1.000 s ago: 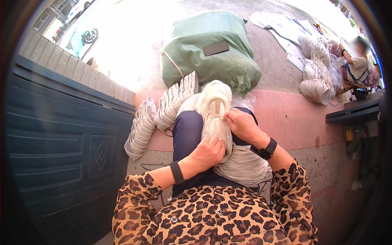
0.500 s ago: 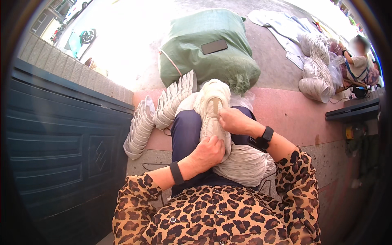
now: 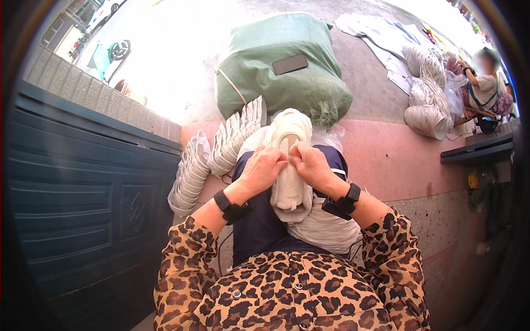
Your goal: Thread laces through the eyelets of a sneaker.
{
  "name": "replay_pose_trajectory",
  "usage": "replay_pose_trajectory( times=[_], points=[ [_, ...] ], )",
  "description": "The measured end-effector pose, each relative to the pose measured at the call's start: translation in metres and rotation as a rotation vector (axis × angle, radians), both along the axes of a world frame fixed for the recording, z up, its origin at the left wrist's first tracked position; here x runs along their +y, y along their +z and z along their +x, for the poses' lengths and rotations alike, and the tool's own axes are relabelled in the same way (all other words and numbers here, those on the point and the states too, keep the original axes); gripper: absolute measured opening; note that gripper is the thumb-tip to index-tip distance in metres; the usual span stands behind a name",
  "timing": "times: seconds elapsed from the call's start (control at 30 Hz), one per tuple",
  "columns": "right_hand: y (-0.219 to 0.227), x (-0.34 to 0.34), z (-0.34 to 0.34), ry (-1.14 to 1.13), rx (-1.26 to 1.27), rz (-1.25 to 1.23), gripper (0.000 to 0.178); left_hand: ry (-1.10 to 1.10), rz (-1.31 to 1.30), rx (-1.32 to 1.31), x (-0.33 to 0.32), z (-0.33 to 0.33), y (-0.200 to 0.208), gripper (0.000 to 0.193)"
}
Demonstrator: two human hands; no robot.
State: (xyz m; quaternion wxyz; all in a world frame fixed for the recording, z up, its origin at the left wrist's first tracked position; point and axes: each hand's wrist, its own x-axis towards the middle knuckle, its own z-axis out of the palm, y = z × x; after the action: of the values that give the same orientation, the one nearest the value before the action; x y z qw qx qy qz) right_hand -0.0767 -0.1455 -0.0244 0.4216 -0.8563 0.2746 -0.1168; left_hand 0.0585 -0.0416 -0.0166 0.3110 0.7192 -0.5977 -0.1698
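A cream-coloured mesh shoe upper (image 3: 290,194) lies lengthwise over my lap, between my knees. Above its mesh my left hand (image 3: 265,167) is closed in a pinch, its fingertips on a thin pale shoelace. Close opposite, my right hand (image 3: 312,167) pinches the lace too, the two sets of fingertips almost meeting. The fingers hide most of the lace. Further pale shoe uppers (image 3: 288,118) seem to lie beyond my hands. By my right thigh sits a bundle of pale laces (image 3: 326,226).
A big green sack (image 3: 276,47) with a phone (image 3: 290,64) on it stands ahead. Nested stacks of shoe uppers (image 3: 190,179) lean at the left, beside a dark blue door (image 3: 66,193). Further bundles (image 3: 428,116) and a seated person (image 3: 486,83) are at the far right.
My left hand has moved up and away from the heel end of the shoe upper to meet the right. The right hand has shifted slightly left. The heel end is now uncovered.
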Motion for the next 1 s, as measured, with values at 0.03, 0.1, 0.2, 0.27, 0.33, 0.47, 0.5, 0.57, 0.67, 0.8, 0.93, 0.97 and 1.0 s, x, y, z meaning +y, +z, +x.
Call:
replay_pose_trajectory(
  times=[0.03, 0.1, 0.2, 0.27, 0.33, 0.47, 0.5, 0.57, 0.67, 0.8, 0.93, 0.97, 1.0],
  points=[
    [-0.005, 0.002, -0.001, -0.038, -0.024, -0.011, 0.01, -0.019, 0.044, 0.018, -0.001, -0.001, 0.001, 0.012],
    [-0.008, 0.002, -0.002, -0.076, -0.048, -0.022, 0.013, -0.038, 0.065, 0.024, -0.005, 0.002, -0.001, 0.013],
    [-0.009, -0.001, -0.004, -0.016, -0.053, -0.029, 0.017, -0.096, 0.186, 0.061, -0.015, 0.009, -0.001, 0.016],
    [-0.01, -0.002, -0.006, 0.01, -0.063, -0.006, 0.021, -0.135, 0.284, 0.089, -0.017, 0.01, -0.004, 0.017],
    [0.0, -0.002, -0.01, 0.017, -0.04, 0.015, 0.023, -0.182, 0.214, -0.054, -0.017, 0.011, -0.007, 0.014],
    [0.028, -0.018, -0.047, 0.027, 0.176, 0.002, 0.033, 0.087, 0.101, -0.945, 0.016, 0.087, 0.045, 0.003],
    [0.036, -0.025, -0.065, 0.018, 0.152, 0.074, 0.035, 0.276, 0.157, -1.112, 0.04, 0.129, 0.073, 0.003],
    [0.042, -0.048, -0.115, -0.018, 0.144, 0.255, 0.034, 0.548, 0.234, -1.38, 0.093, 0.2, 0.143, 0.011],
    [0.071, -0.064, -0.178, -0.147, 0.113, 0.605, 0.024, 1.077, 0.418, -1.384, 0.201, 0.262, 0.253, 0.029],
    [0.069, -0.082, -0.263, -0.471, -0.277, 0.611, 0.022, 1.446, 0.551, -1.312, 0.391, 0.373, 0.363, 0.044],
    [0.013, -0.12, -0.397, -0.425, -1.256, 1.153, 0.014, 1.623, 0.332, -1.218, 0.517, 0.404, 0.515, 0.043],
    [0.069, -0.121, -0.396, -0.449, -1.243, 1.169, 0.014, 1.691, 0.329, -1.013, 0.537, 0.421, 0.431, 0.042],
    [0.072, -0.131, -0.432, -0.475, -1.335, 1.265, 0.016, 1.741, 0.268, -0.945, 0.544, 0.421, 0.45, 0.042]
  ],
)
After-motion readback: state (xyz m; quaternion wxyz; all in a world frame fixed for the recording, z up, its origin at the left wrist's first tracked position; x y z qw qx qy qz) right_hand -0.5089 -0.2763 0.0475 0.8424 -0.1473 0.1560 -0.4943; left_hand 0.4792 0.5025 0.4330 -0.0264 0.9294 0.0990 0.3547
